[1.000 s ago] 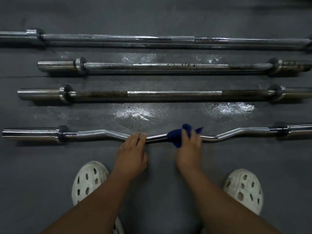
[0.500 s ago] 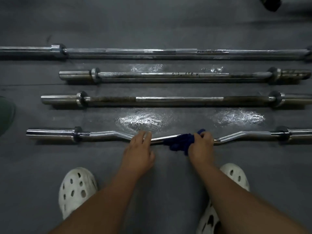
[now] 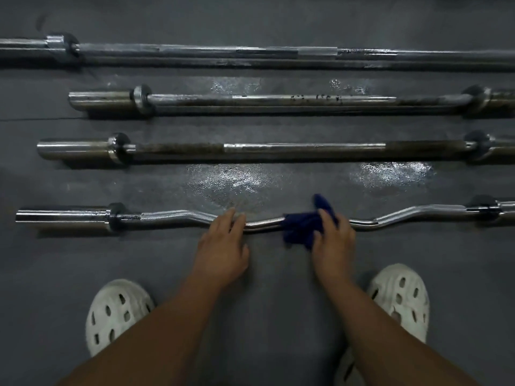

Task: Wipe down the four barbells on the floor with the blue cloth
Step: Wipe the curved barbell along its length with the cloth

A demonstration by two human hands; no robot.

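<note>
Four barbells lie side by side on the dark rubber floor. Nearest me is a chrome curl bar (image 3: 178, 215) with a wavy shaft. My right hand (image 3: 333, 240) grips the blue cloth (image 3: 299, 228), which is wrapped round the middle of that shaft. My left hand (image 3: 223, 243) rests on the same shaft a little to the left, fingers laid over the bar. Beyond it lie a straight bar with dark rusty grips (image 3: 278, 149), a shorter spotted bar (image 3: 278, 100), and the longest bar (image 3: 250, 52) farthest away.
My two white perforated clogs, the left one (image 3: 117, 313) and the right one (image 3: 401, 296), stand on the floor on either side of my arms. Wet shiny patches (image 3: 231, 179) mark the floor between the curl bar and the rusty bar. A floor seam (image 3: 36, 118) runs at left.
The cloth in my right hand has slid a short way along the curl bar's middle. My left hand keeps its place on the shaft. The view has shifted slightly.
</note>
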